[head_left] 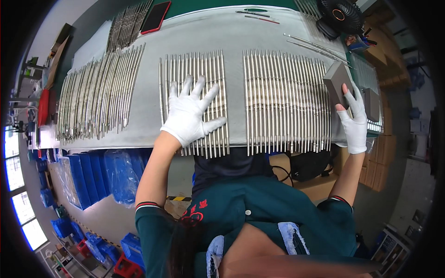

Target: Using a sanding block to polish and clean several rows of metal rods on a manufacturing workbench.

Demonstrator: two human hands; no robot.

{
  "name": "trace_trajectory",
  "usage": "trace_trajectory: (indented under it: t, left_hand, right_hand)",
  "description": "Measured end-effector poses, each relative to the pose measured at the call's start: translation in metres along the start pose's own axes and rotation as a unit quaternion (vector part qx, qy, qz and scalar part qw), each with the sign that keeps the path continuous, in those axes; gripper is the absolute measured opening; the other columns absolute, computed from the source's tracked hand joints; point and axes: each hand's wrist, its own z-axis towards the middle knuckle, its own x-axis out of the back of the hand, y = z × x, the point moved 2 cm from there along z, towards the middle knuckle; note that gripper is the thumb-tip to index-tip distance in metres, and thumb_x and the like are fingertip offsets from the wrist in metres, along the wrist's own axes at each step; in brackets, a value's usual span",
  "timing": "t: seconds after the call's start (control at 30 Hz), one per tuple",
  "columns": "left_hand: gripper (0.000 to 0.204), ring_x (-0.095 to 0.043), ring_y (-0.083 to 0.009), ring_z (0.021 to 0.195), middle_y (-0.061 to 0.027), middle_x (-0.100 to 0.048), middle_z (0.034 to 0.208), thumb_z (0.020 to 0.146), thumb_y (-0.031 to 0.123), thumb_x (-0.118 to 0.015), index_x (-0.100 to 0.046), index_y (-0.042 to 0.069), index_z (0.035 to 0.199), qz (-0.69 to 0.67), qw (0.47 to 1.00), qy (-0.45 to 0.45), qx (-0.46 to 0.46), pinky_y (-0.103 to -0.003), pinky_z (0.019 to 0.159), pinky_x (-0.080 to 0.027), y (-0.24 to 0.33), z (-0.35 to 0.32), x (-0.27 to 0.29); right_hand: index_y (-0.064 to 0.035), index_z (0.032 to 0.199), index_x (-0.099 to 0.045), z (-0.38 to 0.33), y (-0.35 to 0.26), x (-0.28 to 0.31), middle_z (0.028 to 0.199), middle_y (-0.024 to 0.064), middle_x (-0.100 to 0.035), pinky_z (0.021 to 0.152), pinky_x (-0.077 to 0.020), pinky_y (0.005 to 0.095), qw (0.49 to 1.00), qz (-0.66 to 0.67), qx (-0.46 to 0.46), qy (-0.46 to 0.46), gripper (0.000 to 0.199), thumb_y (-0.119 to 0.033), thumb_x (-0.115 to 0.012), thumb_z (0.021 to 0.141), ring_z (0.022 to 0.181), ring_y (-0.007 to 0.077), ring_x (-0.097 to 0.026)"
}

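Observation:
My left hand [190, 111], in a white glove, lies flat with fingers spread on a row of slim silvery metal rods [218, 69] in the middle of the table. In a white glove with bare thumb and fingertip showing, my right hand [354, 116] grips a grey-brown rectangular block [337, 83]. The block is tilted at the right end of another row of metal rods [287, 92]; I cannot tell whether it touches them. More rods [99, 95] lie in a looser row at the left.
A red-edged phone [155, 17] and a rod bundle [127, 25] lie at the far left. Loose rods [315, 47] and a black fan [340, 16] occupy the far right. Beside my right hand stands another grey block [371, 104]. Blue crates [85, 178] sit below the table's left edge.

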Motion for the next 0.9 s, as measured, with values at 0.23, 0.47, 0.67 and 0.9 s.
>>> trace_trajectory:
  t: [0.23,0.47,0.67,0.9]
  left_hand:
    - [0.093,-0.032,-0.0461,0.136,-0.0289,-0.036,0.146,0.076,0.063,-0.065,-0.036,0.010,0.147,-0.068,0.992,0.099,0.038,-0.056,0.114,-0.016,-0.015,-0.002,0.011]
    - [0.075,-0.018,-0.0269,0.147,-0.0168,-0.023,0.157,0.100,0.053,-0.037,-0.021,0.001,0.152,-0.694,0.648,0.248,0.192,-0.039,0.121,-0.012,-0.068,-0.038,-0.017]
    - [0.085,-0.023,-0.0278,0.144,-0.0188,-0.030,0.152,0.094,0.061,-0.045,-0.025,-0.001,0.149,-0.812,0.497,0.251,0.177,-0.040,0.121,-0.016,-0.051,-0.025,-0.017]
    - [0.083,-0.024,-0.0264,0.144,-0.0168,-0.033,0.151,0.094,0.058,-0.050,-0.028,-0.001,0.148,-0.857,0.433,0.231,0.158,-0.040,0.121,-0.018,-0.041,-0.021,-0.018]
  right_hand:
    - [-0.0108,0.135,-0.056,-0.016,0.003,0.011,0.144,0.0140,-0.047,0.107,-0.0364,0.0337,0.999,-0.024,-0.028,0.020,0.052,-0.004,-0.068,0.084,0.129,0.0282,-0.048]
    - [-0.0098,0.138,-0.053,-0.020,0.011,0.005,0.145,0.0128,-0.046,0.109,-0.0334,0.0335,0.999,-0.011,-0.051,0.000,0.055,-0.008,-0.070,0.085,0.131,0.0254,-0.046]
    - [-0.0054,0.138,-0.051,-0.022,0.019,-0.003,0.142,0.0115,-0.051,0.111,-0.0314,0.0326,0.997,0.030,-0.072,0.004,0.056,-0.010,-0.070,0.085,0.131,0.0225,-0.046]
    - [-0.0014,0.140,-0.048,-0.022,0.024,-0.005,0.143,0.0078,-0.050,0.112,-0.0303,0.0327,0.981,0.141,-0.097,0.090,0.055,-0.013,-0.068,0.090,0.131,0.0190,-0.045]
